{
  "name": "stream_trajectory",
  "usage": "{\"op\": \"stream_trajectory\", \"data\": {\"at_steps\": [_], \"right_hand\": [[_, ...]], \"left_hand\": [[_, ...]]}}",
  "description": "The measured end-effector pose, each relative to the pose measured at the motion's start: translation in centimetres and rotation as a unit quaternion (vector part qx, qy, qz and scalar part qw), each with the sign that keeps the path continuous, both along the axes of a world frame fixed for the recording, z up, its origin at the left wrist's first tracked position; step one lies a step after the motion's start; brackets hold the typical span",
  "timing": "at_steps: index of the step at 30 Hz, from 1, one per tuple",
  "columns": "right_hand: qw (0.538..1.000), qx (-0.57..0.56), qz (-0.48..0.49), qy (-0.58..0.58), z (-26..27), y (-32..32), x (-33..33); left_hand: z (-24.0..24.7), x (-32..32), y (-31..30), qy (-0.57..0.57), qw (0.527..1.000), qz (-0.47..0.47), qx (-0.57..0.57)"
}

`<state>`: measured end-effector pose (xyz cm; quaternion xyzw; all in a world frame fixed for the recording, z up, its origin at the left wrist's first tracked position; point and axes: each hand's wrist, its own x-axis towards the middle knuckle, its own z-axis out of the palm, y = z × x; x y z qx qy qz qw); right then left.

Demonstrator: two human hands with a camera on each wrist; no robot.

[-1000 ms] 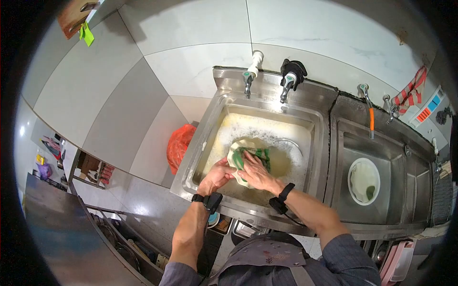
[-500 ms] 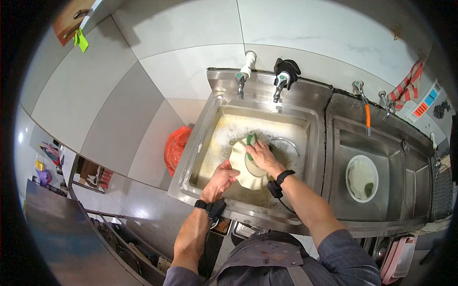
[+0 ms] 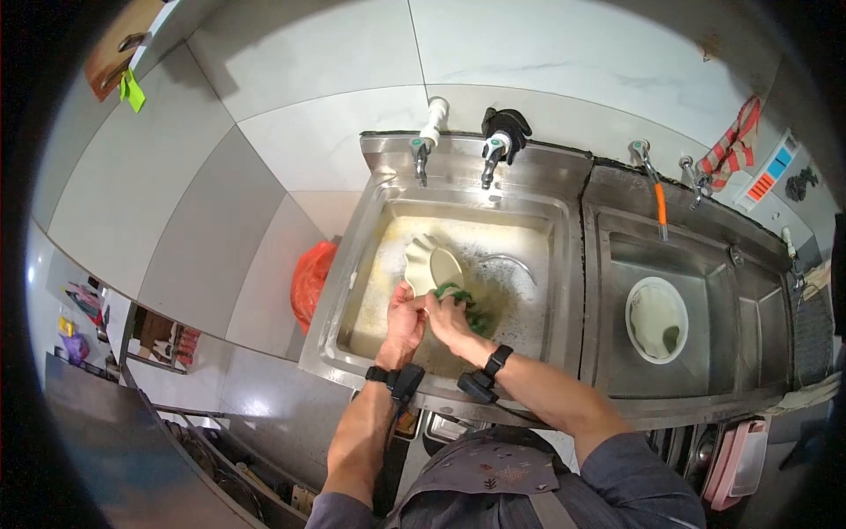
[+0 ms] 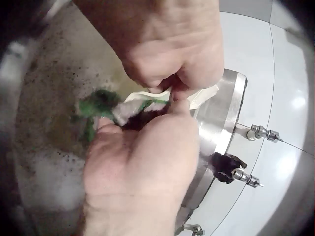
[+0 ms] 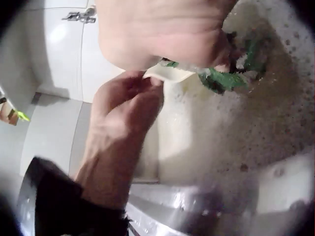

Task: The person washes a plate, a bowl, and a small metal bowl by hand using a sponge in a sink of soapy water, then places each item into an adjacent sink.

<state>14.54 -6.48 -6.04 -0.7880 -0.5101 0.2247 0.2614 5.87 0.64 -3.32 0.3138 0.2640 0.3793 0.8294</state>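
A cream bowl with a wavy rim (image 3: 423, 264) is tilted over the soapy water in the left basin. My left hand (image 3: 404, 322) pinches its near rim between thumb and fingers. Close beside it, my right hand (image 3: 452, 322) grips a wet green and whitish scrubbing cloth (image 3: 478, 319) against the bowl's near side. In the right wrist view, loose folds of the cloth (image 5: 224, 81) hang out past the right fingers, and a strip of the bowl's rim (image 5: 170, 74) shows between the hands. From the left wrist, most of the bowl is hidden behind the hands.
The steel sink (image 3: 567, 291) has foam and a curved metal piece (image 3: 511, 261) in its water. Taps stand behind, one with a black glove (image 3: 507, 130) on it. A white tub (image 3: 636, 346) holding a pale piece sits in the right basin. A red bag (image 3: 312, 284) lies left.
The bowl has turned and tipped away, its base now toward the right. My right hand has come down from the bowl's far side with the cloth, next to my left hand.
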Motion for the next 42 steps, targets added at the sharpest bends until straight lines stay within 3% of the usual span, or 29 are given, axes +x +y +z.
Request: {"op": "stream_trajectory", "data": {"at_steps": [2,3,4,6,8,10,12,14,16,18,19,20,21,22,25,27,29,31,34,36,38,40,41,42], "right_hand": [[0.999,0.022,0.027,-0.027,1.6,-0.6,-1.1],[0.962,0.092,-0.194,0.169,2.8,-0.4,-3.1],[0.962,0.091,-0.195,0.169,3.0,-1.2,-3.3],[0.99,0.116,-0.055,0.064,3.4,-2.7,-2.5],[0.976,0.188,0.037,0.106,2.8,-3.4,-0.5],[0.981,0.105,0.088,0.137,3.5,-4.2,1.2],[0.977,0.141,0.089,0.134,2.4,-4.7,2.4],[0.985,0.041,0.143,0.089,2.7,-4.7,4.2],[0.982,-0.085,0.141,0.095,2.7,-4.3,5.6],[0.983,-0.134,0.085,0.092,2.7,-4.1,6.8],[0.964,-0.055,0.04,0.257,1.6,-4.0,7.9],[0.911,0.027,-0.006,0.411,0.5,-3.6,9.0],[0.801,0.006,-0.062,0.595,3.6,-4.4,9.4],[0.701,0.054,-0.024,0.71,5.0,-4.6,9.7],[0.694,0.14,-0.055,0.704,5.5,-4.4,10.6],[0.678,0.198,-0.079,0.703,6.2,-4.7,11.1],[0.686,0.208,-0.082,0.692,6.3,-4.9,13.0],[0.709,0.225,-0.081,0.663,8.8,-7.5,14.2],[0.756,0.262,-0.184,0.571,9.1,-10.0,16.9],[0.749,0.269,-0.202,0.571,10.0,-13.0,19.5],[0.738,0.313,-0.231,0.551,10.4,-15.9,21.9],[0.741,0.356,-0.239,0.517,12.7,-20.1,23.7],[0.738,0.375,-0.254,0.5,13.7,-22.6,24.5],[0.727,0.381,-0.286,0.494,14.8,-24.9,25.4]], "left_hand": [[-2.3,0.1,0.1,-0.026,1.0,0.014,-0.008],[-3.1,0.0,0.2,-0.05,0.998,0.029,-0.02],[-3.0,-0.3,0.2,-0.05,0.998,0.028,-0.02],[-2.2,-1.3,1.0,-0.043,0.998,0.022,-0.035],[-0.5,-2.2,1.9,-0.006,0.999,0.045,-0.025],[0.1,-3.6,3.0,0.006,0.998,0.067,-0.016],[-1.4,-4.6,4.8,0.031,0.997,0.074,-0.019],[-2.8,-5.4,5.9,0.013,0.995,0.095,-0.04],[-1.8,-5.8,5.3,0.035,0.994,0.103,-0.029],[-1.4,-5.8,4.8,0.038,0.991,0.102,-0.077],[-1.8,-5.8,4.6,0.038,0.991,0.102,-0.078],[-2.1,-5.9,4.3,0.035,0.988,0.118,-0.088],[-2.5,-5.9,4.1,0.034,0.986,0.132,-0.099],[-2.7,-5.7,3.9,0.036,0.986,0.131,-0.1],[-2.7,-4.3,3.7,0.028,0.98,0.143,-0.134],[-2.6,-4.1,3.8,0.063,0.997,-0.042,-0.032],[0.8,-3.0,2.0,0.122,0.99,-0.068,-0.016],[3.6,-1.8,0.5,0.23,0.962,-0.143,0.025],[2.2,-0.8,1.4,0.304,0.926,-0.216,0.06],[1.3,-0.8,1.9,0.339,0.901,-0.241,0.12],[-3.3,-1.1,4.2,0.382,0.873,-0.26,0.157],[-5.1,-1.0,5.2,0.548,0.693,-0.245,0.399],[-5.3,-0.9,5.2,0.544,0.693,-0.247,0.403],[-5.4,-0.8,5.0,0.564,0.641,-0.24,0.461]]}}
